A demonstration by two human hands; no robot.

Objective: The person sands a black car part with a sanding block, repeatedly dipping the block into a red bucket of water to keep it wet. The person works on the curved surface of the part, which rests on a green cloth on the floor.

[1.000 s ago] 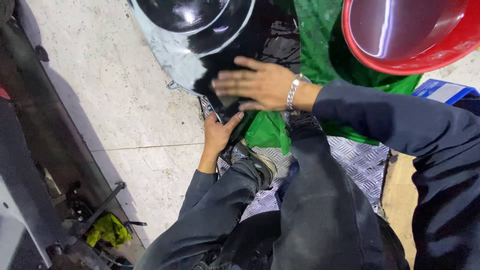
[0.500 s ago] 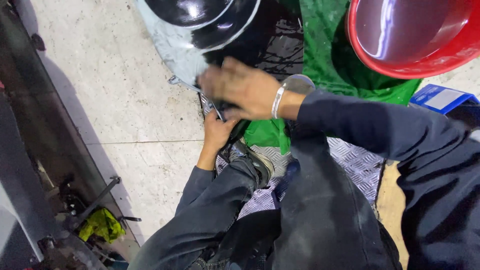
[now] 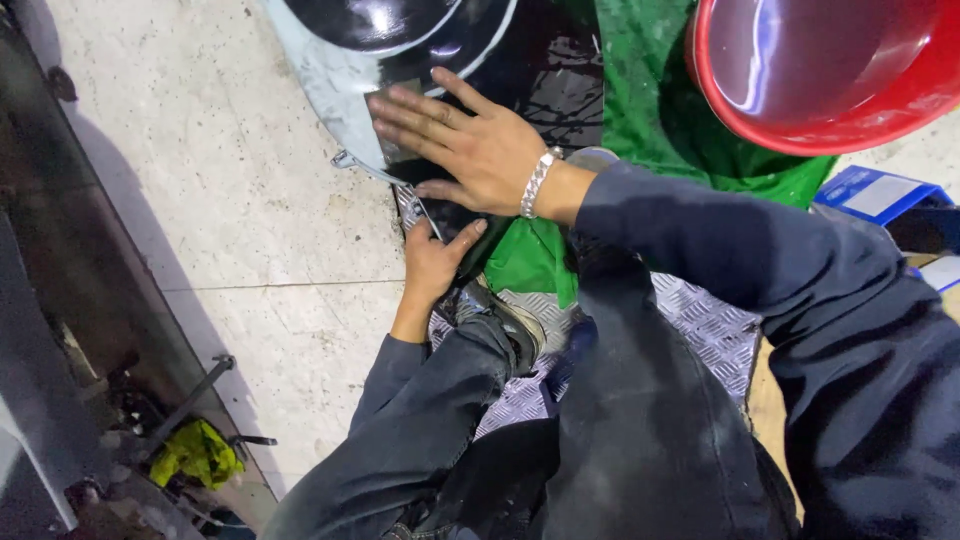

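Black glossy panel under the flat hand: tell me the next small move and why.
Probably slide the right hand further along the black glossy panel, keeping it flat. Its fingers lie spread on the panel's pale edge, while the left hand braces the lower edge, so the piece looks steadied.

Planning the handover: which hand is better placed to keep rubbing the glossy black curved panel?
Probably the right hand: it lies flat on the glossy black curved panel. The left hand grips the panel's lower edge, bracing it.
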